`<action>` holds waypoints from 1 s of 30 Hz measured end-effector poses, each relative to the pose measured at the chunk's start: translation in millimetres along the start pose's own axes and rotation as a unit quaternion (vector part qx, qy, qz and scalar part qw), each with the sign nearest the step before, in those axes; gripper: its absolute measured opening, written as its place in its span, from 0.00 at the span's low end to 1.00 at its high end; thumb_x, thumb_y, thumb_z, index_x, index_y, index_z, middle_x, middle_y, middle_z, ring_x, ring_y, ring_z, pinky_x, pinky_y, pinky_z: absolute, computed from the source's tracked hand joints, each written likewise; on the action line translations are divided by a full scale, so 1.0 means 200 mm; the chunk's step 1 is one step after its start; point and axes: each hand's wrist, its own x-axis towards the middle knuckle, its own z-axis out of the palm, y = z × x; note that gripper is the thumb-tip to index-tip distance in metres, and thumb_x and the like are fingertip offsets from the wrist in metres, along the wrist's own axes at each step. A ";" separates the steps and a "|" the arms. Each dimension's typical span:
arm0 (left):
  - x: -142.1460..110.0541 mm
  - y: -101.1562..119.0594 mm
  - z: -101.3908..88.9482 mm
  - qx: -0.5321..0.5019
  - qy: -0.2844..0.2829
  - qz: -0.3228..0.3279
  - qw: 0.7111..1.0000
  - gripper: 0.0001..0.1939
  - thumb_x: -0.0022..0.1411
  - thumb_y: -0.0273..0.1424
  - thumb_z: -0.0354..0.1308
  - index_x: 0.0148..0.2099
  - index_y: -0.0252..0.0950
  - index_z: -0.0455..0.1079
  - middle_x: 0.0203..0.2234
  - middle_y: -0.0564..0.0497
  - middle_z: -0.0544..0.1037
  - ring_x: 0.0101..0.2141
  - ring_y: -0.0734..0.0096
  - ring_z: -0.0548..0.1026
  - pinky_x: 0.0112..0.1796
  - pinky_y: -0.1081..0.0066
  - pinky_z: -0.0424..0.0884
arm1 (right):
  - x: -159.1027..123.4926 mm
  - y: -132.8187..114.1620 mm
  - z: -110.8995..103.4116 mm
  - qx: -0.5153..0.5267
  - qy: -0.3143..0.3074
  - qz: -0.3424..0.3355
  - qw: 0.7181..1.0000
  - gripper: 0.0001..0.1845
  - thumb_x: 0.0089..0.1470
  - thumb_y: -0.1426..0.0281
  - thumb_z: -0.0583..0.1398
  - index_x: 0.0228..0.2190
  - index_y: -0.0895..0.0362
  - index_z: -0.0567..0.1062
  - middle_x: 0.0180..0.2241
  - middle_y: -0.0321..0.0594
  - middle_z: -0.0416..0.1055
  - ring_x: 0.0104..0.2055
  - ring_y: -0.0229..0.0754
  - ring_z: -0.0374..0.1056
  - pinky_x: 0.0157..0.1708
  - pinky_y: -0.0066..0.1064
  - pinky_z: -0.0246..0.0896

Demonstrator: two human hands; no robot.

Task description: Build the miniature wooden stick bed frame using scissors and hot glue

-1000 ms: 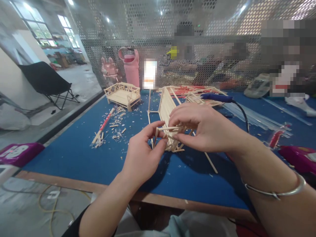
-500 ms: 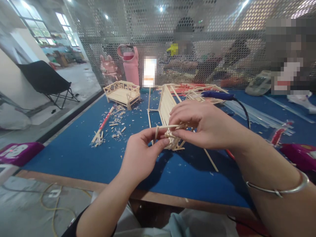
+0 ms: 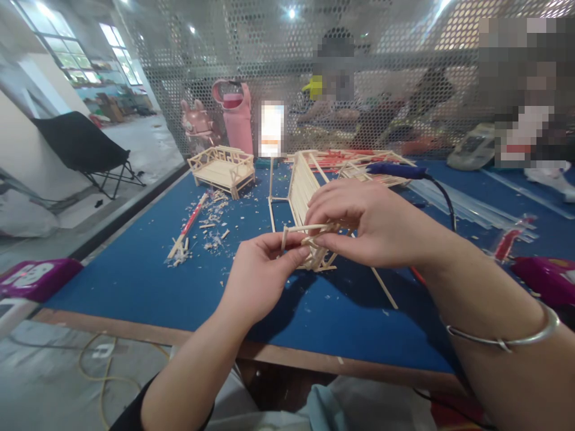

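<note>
A model built of thin pale wooden sticks, with a slatted panel and long thin legs, stands tilted on the blue tabletop. At its near end my left hand pinches the stick frame between thumb and fingers. My right hand is closed on the same end from the right, thumb and fingertips together. Between the two hands runs a short horizontal stick, joined to a small upright piece at its left. My right fingers cover part of the joints there.
Left on the table sits a small stick-built bench, near wood scraps and a red-wrapped stick bundle. Behind lie a blue-handled corded tool, clear plastic strips and a pink bottle. Perforated metal sheeting backs the table.
Both hands keep their hold at almost the same spot. My right fingers have shifted very slightly, and the view has moved a little.
</note>
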 end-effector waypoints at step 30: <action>0.02 -0.04 -0.01 -0.026 -0.018 -0.013 0.999 0.09 0.46 0.26 0.64 0.33 0.32 0.73 0.25 0.53 0.77 0.28 0.76 0.73 0.34 0.73 0.69 | -0.25 -0.02 -0.18 -0.280 0.304 0.264 0.871 0.12 0.50 0.66 0.59 0.21 0.60 0.76 0.15 0.36 0.67 0.17 0.31 0.58 0.17 0.25 0.48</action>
